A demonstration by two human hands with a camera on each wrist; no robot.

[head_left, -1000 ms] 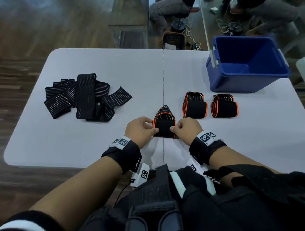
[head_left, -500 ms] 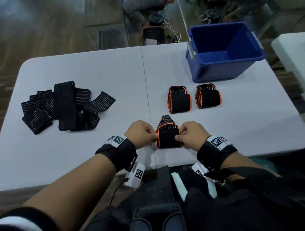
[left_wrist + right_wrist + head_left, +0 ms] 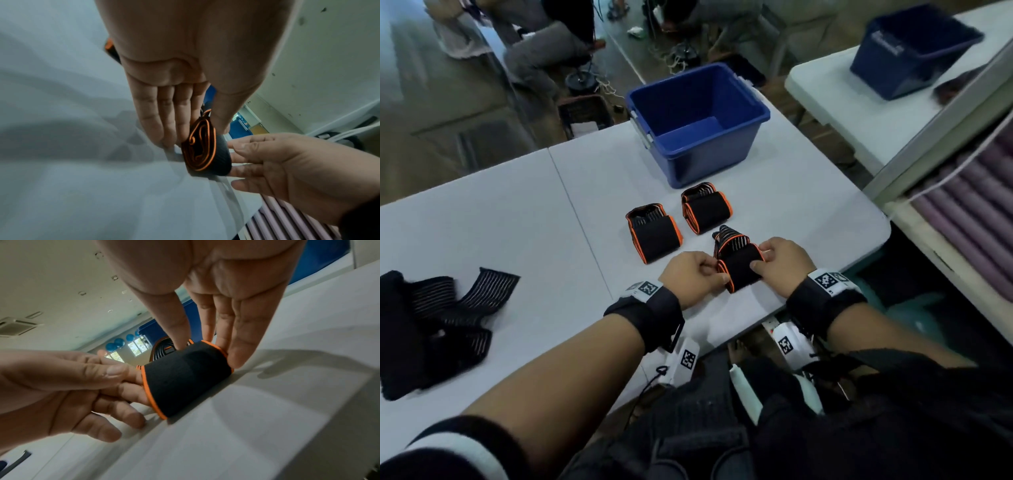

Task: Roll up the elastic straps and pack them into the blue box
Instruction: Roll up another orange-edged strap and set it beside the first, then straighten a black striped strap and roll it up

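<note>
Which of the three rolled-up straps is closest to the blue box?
The rolled strap lying just in front of the blue box, farthest from the person. The second loose roll sits to its left and nearer the person, and the third roll is held in both hands.

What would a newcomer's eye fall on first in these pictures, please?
Both hands, left hand and right hand, pinch a black orange-edged rolled strap at the white table's near edge. Beyond it lie two finished black-and-orange rolls, then the open blue plastic box. A loose heap of black striped straps lies far left.
</note>
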